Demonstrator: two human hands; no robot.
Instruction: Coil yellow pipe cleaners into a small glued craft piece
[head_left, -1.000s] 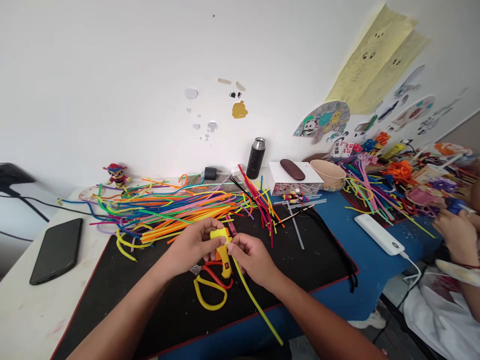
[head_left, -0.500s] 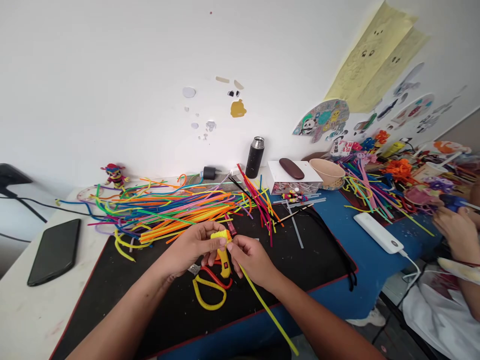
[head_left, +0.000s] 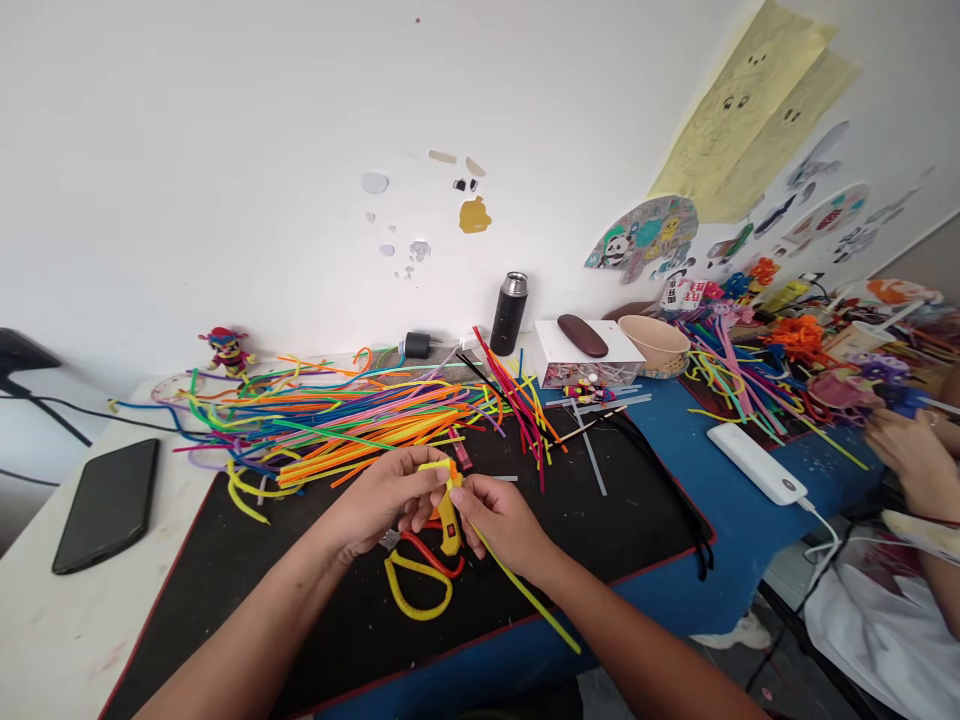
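My left hand [head_left: 386, 497] pinches a small yellow and orange pipe-cleaner piece [head_left: 450, 468] between thumb and fingers. Closed close beside it, my right hand [head_left: 508, 522] grips a yellow-green pipe cleaner [head_left: 536, 604] at its upper end. The free length of that pipe cleaner slants down to the lower right. Under the hands lies a yellow hot glue gun [head_left: 450, 532], partly hidden by them. Scissors [head_left: 390, 585] with a yellow and red handle rest on the black mat [head_left: 330, 625]; their blades are mostly covered by my left hand.
Many coloured pipe cleaners [head_left: 360, 418] lie behind my hands. A thermos [head_left: 510, 315], a white box [head_left: 551, 372] and a bowl [head_left: 652, 350] stand along the wall. A tablet [head_left: 109, 505] is at left, a power bank [head_left: 754, 465] at right, near another person's hand [head_left: 911, 455].
The free tail of the yellow-green pipe cleaner has drawn up and looks shorter. The yellow piece has turned slightly in my left hand. Both hands stay in nearly the same place.
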